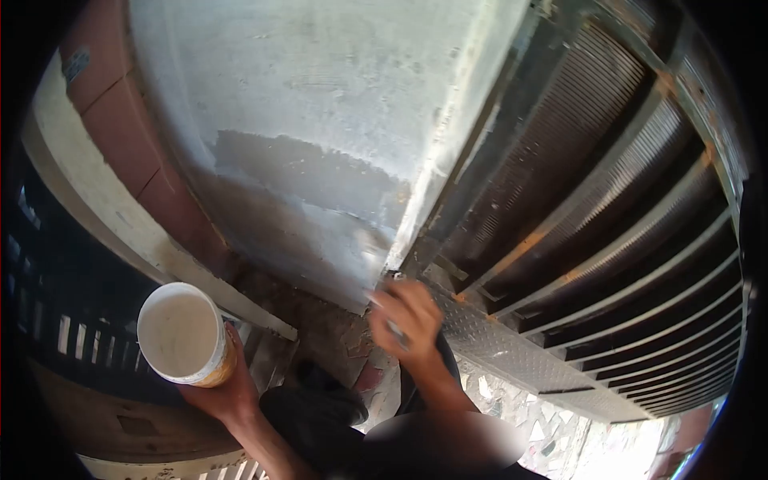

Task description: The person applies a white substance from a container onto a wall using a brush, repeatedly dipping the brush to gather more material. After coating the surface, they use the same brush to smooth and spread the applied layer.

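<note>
A white bucket with a yellowish printed side is in my left hand, whose fingers wrap round its right and lower side. Whitish material coats the inside of the bucket. My right hand is closed and slightly blurred, close to the lower right corner of a wall. Something small and greyish shows between its fingers, too smeared to name. The wall is whitish above, with a darker grey band across its lower part.
Right of the wall stands a metal gate with ribbed panels and rusty bars. Reddish tiles and a pale curved ledge run down the left. Below lie a stone-patterned floor and a dark shoe.
</note>
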The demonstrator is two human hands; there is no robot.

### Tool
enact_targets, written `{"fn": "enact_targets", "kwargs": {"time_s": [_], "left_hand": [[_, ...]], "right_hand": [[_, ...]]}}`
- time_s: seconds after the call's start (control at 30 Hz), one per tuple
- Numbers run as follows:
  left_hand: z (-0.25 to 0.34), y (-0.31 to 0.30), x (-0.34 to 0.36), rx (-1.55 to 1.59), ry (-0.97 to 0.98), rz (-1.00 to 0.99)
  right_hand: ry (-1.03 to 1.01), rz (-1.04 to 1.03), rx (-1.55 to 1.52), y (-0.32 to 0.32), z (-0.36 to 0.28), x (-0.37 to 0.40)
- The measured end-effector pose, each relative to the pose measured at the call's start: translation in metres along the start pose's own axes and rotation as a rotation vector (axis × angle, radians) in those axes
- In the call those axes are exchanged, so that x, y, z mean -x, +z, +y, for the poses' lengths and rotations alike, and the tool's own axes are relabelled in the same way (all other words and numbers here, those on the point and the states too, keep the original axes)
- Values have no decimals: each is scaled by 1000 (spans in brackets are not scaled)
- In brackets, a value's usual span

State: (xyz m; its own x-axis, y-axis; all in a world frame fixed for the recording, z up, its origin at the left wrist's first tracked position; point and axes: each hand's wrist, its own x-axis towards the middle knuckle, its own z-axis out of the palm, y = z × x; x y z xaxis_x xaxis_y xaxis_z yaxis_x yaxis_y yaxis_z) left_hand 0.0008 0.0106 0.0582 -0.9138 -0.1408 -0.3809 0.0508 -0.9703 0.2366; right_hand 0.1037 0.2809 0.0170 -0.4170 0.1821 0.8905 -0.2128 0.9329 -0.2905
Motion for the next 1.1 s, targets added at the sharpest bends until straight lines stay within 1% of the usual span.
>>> {"fn": "enact_targets", "kwargs": {"time_s": [0.07, 0.1, 0.17, 0.2, 0.23, 0.27, 0.3, 0.37, 0.4, 0.47, 0.5, 0.53, 0.57, 0.6, 0.63, 0.7, 0.73, 0.77, 0.83, 0.87, 0.93, 0.97, 1.0, 1.03, 1.07, 1.1], "left_hand": [[-1, 1, 0, -1, -3, 0], [-1, -3, -4, 16, 11, 3], [0, -6, -5, 23, -17, -166], [1, -8, -4, 7, -24, -165], [0, -8, -2, -1, -12, -91], [-3, 2, 2, -4, -2, -26], [-3, 4, 4, -15, -11, -37], [-4, 8, 7, -2, -18, -6], [-5, 7, 5, -5, -23, -11], [-1, -5, 0, -35, -4, -84], [0, -13, -5, -20, 8, -74], [2, -21, -9, -45, 26, -117], [3, -25, -13, -69, 47, -162], [2, -25, -16, -54, 63, -157], [2, -25, -16, -34, 60, -171], [3, -19, -9, -43, 37, -182], [1, -7, -4, -30, 18, -95], [-1, 1, 0, -16, 1, -10], [-1, 4, 1, -19, -13, -11], [-1, 5, 2, -3, -14, -3], [-3, 9, 5, -1, -17, 5], [-3, 9, 5, 18, -9, 21], [-1, 5, 4, 27, 8, 36], [0, 0, 2, 17, 0, 2], [0, -2, 0, 8, -7, -37], [0, -1, -1, 16, 7, -31]], "right_hand": [[-17, 7, 121, -52, -10, 25], [-27, 35, 157, -64, -18, 22], [-66, 13, 89, -63, -22, 15], [-87, -5, 34, -63, -26, 17], [-73, 14, -50, -43, -22, 14], [-81, -37, -83, -23, -22, -2], [-91, -89, -117, -6, -22, -17], [-108, -116, -120, 33, -12, -30], [-106, -112, -115, 28, -8, -28], [-22, 14, -25, 3, 0, -19], [-24, 28, 70, -21, 1, -7], [-33, 43, 158, -47, -3, 8], [-49, 65, 170, -69, -9, 22], [-59, 92, 187, -79, -15, 19], [-58, 87, 183, -77, -15, 18], [-62, 97, 8, -67, -22, 14], [-66, -9, -56, -52, -18, 5], [-43, -62, -110, -29, -19, -7], [25, -135, -255, 21, -21, -19], [28, -129, -251, 30, -15, -10], [58, -29, -134, 45, -5, 2], [107, -21, -106, 22, 0, 8], [98, -36, -24, -7, 1, 20], [82, -49, 55, -34, 0, 33], [57, -28, 70, -58, -4, 48], [40, -2, 89, -70, -7, 53]]}}
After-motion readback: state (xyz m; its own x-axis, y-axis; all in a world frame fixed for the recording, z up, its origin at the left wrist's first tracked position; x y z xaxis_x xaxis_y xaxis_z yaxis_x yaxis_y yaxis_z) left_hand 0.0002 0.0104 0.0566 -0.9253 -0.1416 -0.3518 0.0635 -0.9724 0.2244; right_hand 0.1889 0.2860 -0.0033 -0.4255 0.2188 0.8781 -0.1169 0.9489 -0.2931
